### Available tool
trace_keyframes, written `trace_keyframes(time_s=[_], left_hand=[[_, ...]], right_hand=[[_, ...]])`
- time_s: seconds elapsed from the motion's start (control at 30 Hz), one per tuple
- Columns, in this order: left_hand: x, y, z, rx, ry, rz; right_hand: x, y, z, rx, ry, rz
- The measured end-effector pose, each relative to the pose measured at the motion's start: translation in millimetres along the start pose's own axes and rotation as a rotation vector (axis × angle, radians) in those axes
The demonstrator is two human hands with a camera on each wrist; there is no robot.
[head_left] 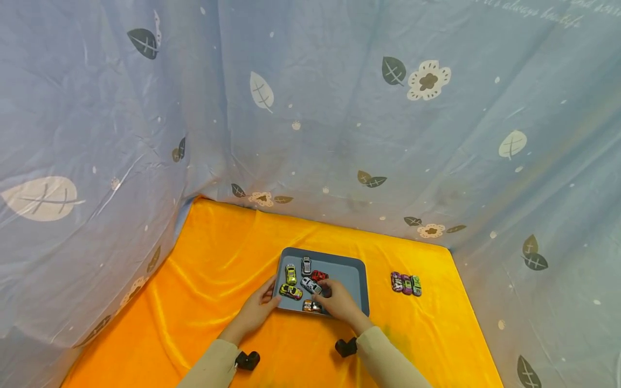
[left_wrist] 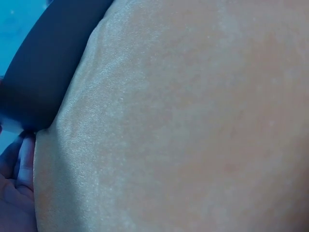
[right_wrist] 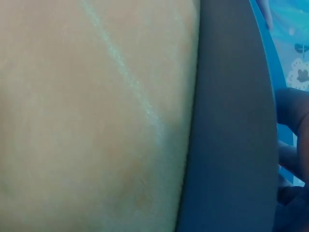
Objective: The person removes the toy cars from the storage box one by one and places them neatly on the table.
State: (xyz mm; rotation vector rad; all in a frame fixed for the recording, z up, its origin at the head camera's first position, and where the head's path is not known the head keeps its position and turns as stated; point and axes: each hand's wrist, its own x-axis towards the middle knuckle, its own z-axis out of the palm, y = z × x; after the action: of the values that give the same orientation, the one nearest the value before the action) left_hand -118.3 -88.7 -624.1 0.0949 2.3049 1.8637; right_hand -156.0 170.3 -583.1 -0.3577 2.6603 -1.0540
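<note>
The left hand [head_left: 258, 311] rests with straight fingers against the near left edge of the grey tray [head_left: 356, 276]. The right hand [head_left: 339, 302] curls over toy cars inside; its grasp cannot be told.

Toy cars [head_left: 304, 283] lie in the tray [head_left: 350, 275] on the cloth [head_left: 218, 269] (three more cars [head_left: 406, 284] sit to its right).

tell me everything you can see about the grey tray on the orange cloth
The grey tray is a shallow rounded rectangle with a raised rim, lying flat on the orange cloth. It looks like matte plastic. Several toy cars sit in its left half; its right half is bare. The left hand touches its left edge, and the right hand reaches in over its near edge.
</note>
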Motion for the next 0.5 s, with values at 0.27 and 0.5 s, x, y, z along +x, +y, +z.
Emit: trace_keyframes(time_s=[0.27, 0.5], left_hand=[[2.1, -2.3, 0.1, 0.043, 0.015, -0.014], [2.3, -3.6, 1.3, 0.027, -0.004, -0.022]], right_hand=[[4.4, -0.8, 4.3, 0.040, 0.021, 0.036], [7.6, 0.7, 7.2, 0.049, 0.064, 0.075]])
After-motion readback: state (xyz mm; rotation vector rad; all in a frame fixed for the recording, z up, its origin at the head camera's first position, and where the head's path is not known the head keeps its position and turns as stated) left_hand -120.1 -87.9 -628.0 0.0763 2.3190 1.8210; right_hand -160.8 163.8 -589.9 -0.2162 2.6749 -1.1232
